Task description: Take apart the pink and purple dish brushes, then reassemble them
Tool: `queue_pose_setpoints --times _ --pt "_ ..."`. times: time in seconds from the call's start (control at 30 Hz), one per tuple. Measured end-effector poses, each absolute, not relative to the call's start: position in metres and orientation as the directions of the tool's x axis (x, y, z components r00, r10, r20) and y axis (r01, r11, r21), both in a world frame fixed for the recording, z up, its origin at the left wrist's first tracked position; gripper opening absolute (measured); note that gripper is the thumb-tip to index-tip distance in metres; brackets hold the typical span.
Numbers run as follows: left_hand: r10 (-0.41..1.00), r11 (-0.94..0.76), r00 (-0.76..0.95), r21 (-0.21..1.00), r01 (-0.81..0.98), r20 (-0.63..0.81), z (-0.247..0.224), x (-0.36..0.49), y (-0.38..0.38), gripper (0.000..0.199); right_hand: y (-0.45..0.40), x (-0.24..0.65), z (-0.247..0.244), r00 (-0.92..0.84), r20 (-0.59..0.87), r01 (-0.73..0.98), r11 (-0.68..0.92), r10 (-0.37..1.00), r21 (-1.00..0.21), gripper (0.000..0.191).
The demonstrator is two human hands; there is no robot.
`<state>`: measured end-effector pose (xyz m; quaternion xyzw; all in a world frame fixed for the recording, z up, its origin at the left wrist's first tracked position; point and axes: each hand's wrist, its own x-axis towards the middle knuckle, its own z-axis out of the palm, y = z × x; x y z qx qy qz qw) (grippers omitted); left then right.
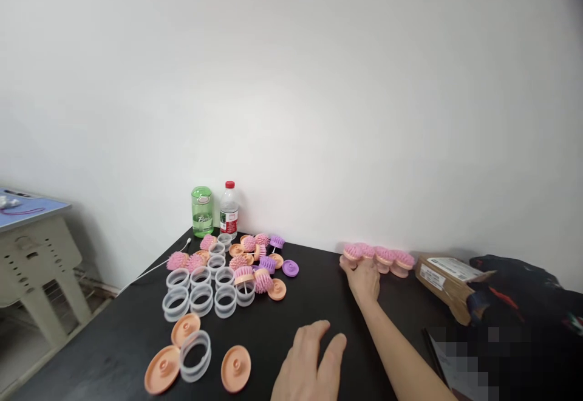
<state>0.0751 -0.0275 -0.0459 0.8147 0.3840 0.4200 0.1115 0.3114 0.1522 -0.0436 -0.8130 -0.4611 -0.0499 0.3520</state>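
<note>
**Near edge:** L hand (310, 361), open, fingers slightly spread, holding nothing. Sits just right of the ring cluster, wrist cut off by bottom of view; contact w/ worktop hard to tell.

**Mid:** R hand (359, 279), well right of ring cluster, forearm entering from lower R. Fingers half curled at L end of pink brush row (380, 256), tips hidden behind brushes; firm grip or not, can't tell.

**Pink brush row:** approx. 4–5 brushes, pink bristles, peach bases, overlapping, so exact count unclear. Long axis runs roughly L–R along back of black worktop (113, 346); bristles point up.

**Ring cluster** (200, 291): transparent ribbed rings, approx. 9, openings up. In front: tilted ring (195, 355) between peach discs (163, 369).

**Behind cluster:** loose pink brushes (248, 261), purple brush (266, 263), purple disc (290, 268). Further back, by wall: green bottle (202, 211), water bottle (229, 211), red cap.

**Far R of cluster:** cardboard parcel (444, 282), white label; dark cloth (514, 285), cut off at R edge. Paper (449, 367) at lower R, pixelated, hard to make out.

**Far L of cluster:** white cable (155, 270); pale side table (31, 219), beyond worktop.
</note>
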Motion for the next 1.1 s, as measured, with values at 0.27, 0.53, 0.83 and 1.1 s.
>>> queue_pose_setpoints --times 0.27,0.53,0.83,1.1 --pt "0.53 -0.808 0.481 0.244 0.536 0.698 -0.052 0.086 -0.021 0.044 0.12 0.205 -0.03 -0.135 0.657 0.801 0.472 0.742 -0.368 0.022" --pt "0.506 -0.838 0.531 0.241 0.49 0.68 -0.037 0.07 -0.016 0.036 0.105 0.127 -0.02 -0.54 0.6 0.61 0.766 0.59 -0.204 0.046" --pt "0.573 -0.752 0.417 0.25 0.61 0.706 -0.004 0.045 -0.012 0.02 0.089 0.157 -0.022 -0.295 0.638 0.595 0.659 0.711 -0.459 0.03" --pt "0.926 -0.033 -0.018 0.128 0.991 0.378 0.02 -0.013 0.031 0.03 0.026 0.208 -0.019 0.023 0.436 0.335 0.404 0.9 -0.851 0.03"
